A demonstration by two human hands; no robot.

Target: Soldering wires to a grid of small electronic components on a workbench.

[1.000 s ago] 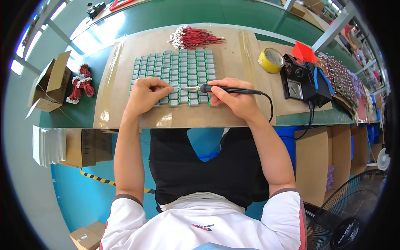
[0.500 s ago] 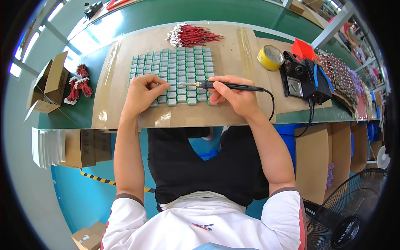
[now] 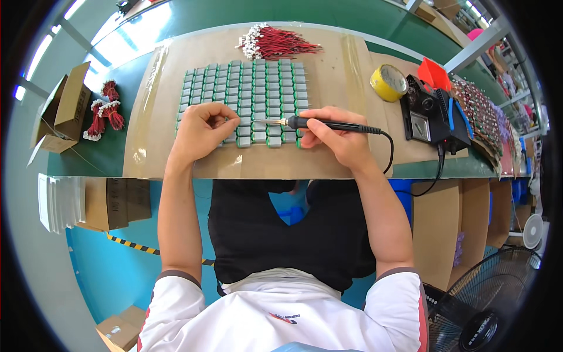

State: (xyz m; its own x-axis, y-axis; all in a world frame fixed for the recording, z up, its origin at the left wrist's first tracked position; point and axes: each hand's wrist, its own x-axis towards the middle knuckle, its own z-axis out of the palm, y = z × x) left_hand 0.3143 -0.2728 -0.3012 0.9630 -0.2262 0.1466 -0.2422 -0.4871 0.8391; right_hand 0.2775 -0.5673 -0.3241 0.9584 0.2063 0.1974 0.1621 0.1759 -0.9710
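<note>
A soldering iron (image 3: 340,125) with a black handle lies in the grip of my right hand (image 3: 346,144), its metal tip pointing left over the near rows of a grid of small grey-and-green parts (image 3: 243,88). My left hand (image 3: 202,132) hovers at the grid's near left side, thumb and index finger pinched together close to the iron's tip. What that pinch holds, if anything, is too small to tell. Whether the tip touches a part cannot be made out. The grid rests on a brown cardboard sheet (image 3: 149,129).
Red wires with white connectors (image 3: 284,44) lie beyond the grid; more wire bundles (image 3: 105,111) sit left, beside an open carton (image 3: 67,108). To the right are yellow tape (image 3: 389,82) and a black soldering station (image 3: 434,114), its cord reaching the iron. A fan (image 3: 487,299) stands lower right.
The whole view has shifted slightly. Both hands and the soldering iron keep nearly the same place over the grid.
</note>
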